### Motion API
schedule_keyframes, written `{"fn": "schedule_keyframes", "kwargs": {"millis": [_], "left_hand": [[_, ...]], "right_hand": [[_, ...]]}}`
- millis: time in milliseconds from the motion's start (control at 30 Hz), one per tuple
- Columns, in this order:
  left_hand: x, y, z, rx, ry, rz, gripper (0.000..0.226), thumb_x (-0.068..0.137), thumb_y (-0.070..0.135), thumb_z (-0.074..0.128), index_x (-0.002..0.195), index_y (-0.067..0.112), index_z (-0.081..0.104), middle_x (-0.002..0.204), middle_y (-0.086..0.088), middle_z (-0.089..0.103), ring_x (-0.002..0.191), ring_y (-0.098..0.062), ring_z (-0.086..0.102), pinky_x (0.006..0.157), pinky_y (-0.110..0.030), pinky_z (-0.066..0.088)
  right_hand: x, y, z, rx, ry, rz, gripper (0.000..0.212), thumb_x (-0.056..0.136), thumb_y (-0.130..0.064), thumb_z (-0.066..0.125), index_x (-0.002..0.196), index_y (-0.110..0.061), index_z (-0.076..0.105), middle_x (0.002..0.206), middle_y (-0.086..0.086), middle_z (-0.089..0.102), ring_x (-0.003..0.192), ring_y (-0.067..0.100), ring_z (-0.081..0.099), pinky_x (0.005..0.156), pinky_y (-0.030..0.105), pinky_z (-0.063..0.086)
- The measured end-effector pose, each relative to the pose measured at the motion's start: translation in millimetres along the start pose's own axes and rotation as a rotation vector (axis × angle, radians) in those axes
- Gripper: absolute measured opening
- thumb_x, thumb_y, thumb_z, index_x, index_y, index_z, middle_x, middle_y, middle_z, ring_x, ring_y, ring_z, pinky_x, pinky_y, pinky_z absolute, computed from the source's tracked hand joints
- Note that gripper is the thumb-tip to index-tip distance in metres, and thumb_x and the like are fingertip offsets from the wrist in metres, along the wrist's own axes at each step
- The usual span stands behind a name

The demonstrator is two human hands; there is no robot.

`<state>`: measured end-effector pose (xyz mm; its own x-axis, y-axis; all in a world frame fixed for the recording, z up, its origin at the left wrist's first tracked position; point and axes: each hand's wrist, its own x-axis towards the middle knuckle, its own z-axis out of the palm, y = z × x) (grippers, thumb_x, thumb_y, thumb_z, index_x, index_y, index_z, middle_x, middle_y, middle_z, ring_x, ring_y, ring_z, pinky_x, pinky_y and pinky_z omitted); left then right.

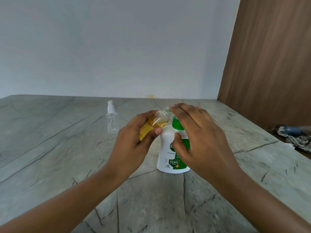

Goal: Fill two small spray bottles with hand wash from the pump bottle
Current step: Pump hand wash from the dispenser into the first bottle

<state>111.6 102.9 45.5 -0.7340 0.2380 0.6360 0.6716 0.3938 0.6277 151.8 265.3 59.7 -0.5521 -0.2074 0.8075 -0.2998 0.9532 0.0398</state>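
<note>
My left hand (134, 137) grips a small clear spray bottle (155, 123) holding amber hand wash; it is tilted, with its open neck pointing up and right beside the pump's top. My right hand (196, 135) lies over the green pump head (176, 123) of the white pump bottle (168, 153), fingers spread across the top and thumb against the bottle's front. The pump nozzle is hidden under my fingers. A second small spray bottle (111, 118), clear, with its white sprayer cap on, stands upright on the countertop to the left and looks empty.
The grey veined stone countertop (67, 157) runs back to a pale wall. A brown wooden panel (269, 56) rises at the right. A crumpled cloth (296, 138) lies at the counter's right edge.
</note>
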Motion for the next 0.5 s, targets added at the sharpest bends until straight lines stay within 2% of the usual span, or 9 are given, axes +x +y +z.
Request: {"fn": "schedule_keyframes", "kwargs": {"millis": [167,300,500], "left_hand": [[-2,-2,2,0.006,-0.011,-0.021,0.044,0.085,0.039,0.052,0.125,0.023,0.054,0.111,0.013,0.063,0.099,0.002,0.056,0.077,-0.002,0.040],[-1,-1,0,0.012,-0.011,-0.017,0.043,0.086,0.039,0.052,0.126,0.023,0.054,0.111,0.013,0.063,0.100,0.004,0.055,0.077,-0.001,0.039],[2,6,0,-0.002,0.005,-0.001,0.041,0.087,0.038,0.052,0.126,0.025,0.053,0.106,0.025,0.057,0.097,0.014,0.051,0.074,0.001,0.037]], "right_hand": [[0,0,1,0.016,-0.010,-0.002,0.051,0.073,-0.018,0.058,0.123,-0.009,0.057,0.119,0.004,0.061,0.110,0.013,0.040,0.101,0.031,0.026],[2,3,-3,0.079,-0.043,0.016,0.049,0.079,-0.026,0.044,0.124,-0.012,0.056,0.120,0.002,0.060,0.109,0.009,0.042,0.105,0.033,0.023],[7,2,-13,0.094,-0.036,0.021,0.051,0.082,-0.031,0.040,0.126,-0.010,0.055,0.123,0.004,0.060,0.110,0.010,0.040,0.089,0.026,0.035]]}}
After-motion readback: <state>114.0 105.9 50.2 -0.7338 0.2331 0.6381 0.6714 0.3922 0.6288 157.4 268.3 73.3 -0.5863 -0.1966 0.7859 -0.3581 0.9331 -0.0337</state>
